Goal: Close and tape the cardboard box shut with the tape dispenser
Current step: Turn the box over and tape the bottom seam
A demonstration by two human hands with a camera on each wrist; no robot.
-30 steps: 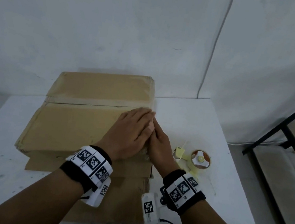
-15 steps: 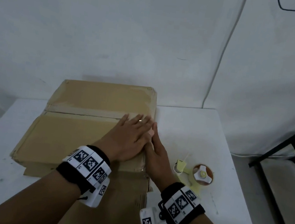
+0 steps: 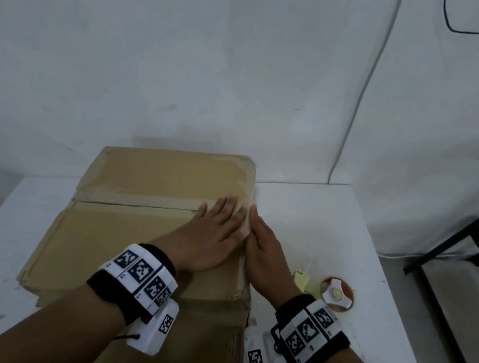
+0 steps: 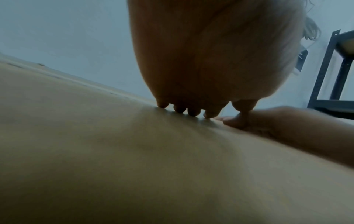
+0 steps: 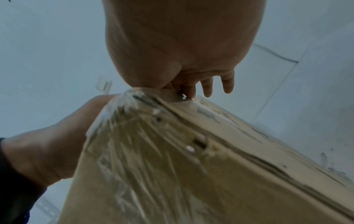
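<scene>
The cardboard box (image 3: 140, 222) sits on a white table (image 3: 312, 222), its top flaps folded down and meeting along a seam that runs just beyond the fingertips of both hands. The left hand (image 3: 208, 238) lies flat on the nearer flap by the box's right edge, fingers straight and close together, holding nothing; in the left wrist view its fingertips (image 4: 180, 109) press down on the cardboard. The right hand (image 3: 267, 256) lies along the box's right side, touching the left hand, its fingers straight and pressed against the edge, with nothing gripped. In the right wrist view, clear wrinkled tape (image 5: 134, 144) covers the box's side below this hand, and two fingers (image 5: 207, 87) reach past the top edge. The tape dispenser (image 3: 334, 294) lies on the table to the right of the right wrist, apart from both hands, with a pale yellow handle (image 3: 304, 282) towards the box.
</scene>
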